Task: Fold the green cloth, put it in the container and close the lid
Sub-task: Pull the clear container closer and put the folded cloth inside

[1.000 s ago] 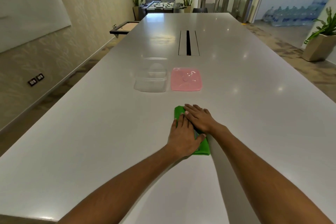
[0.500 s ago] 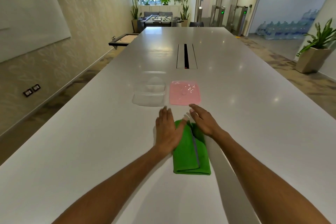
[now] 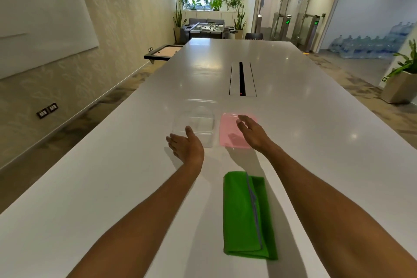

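Observation:
The green cloth (image 3: pixel 247 216) lies folded into a long strip on the white table (image 3: pixel 112 187), between my two forearms. Beyond it stands the clear, lidless container (image 3: pixel 198 122), with the pink lid (image 3: pixel 230 131) flat on the table to its right. My left hand (image 3: pixel 187 145) hovers open at the container's near left corner, thumb raised toward its wall. My right hand (image 3: pixel 251 131) is open above the pink lid, fingers spread and empty. Neither hand touches the cloth.
A recessed cable slot (image 3: pixel 242 79) runs down the table's middle behind the container. The table's left edge drops to a carpeted floor. A potted plant (image 3: pixel 401 79) stands at the far right, a foosball table (image 3: pixel 207 28) at the room's end.
Both hands have lifted off the green cloth and moved forward, the left to the container, the right over the pink lid. The cloth now lies free and the view has tilted up.

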A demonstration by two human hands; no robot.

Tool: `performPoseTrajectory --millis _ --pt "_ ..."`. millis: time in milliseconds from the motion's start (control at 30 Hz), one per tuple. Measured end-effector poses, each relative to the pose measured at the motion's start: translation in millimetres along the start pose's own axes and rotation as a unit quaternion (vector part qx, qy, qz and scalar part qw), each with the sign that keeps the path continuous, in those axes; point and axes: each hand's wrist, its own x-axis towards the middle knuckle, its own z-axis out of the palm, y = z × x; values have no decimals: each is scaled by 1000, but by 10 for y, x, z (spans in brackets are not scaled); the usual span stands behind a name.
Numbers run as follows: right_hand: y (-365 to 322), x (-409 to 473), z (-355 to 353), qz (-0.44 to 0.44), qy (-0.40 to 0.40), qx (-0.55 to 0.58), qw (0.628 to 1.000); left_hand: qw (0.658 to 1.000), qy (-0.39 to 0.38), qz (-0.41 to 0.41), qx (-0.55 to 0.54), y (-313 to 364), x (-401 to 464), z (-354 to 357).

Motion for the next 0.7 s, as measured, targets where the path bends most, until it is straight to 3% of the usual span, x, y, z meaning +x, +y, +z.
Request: performPoseTrajectory --millis 433,700 --pt "-190 1217 400 8 -45 40 998 993 56 -64 -85 139 527 304" --pt "-195 1797 544 39 -26 108 993 983 66 -102 -135 190 586 398"
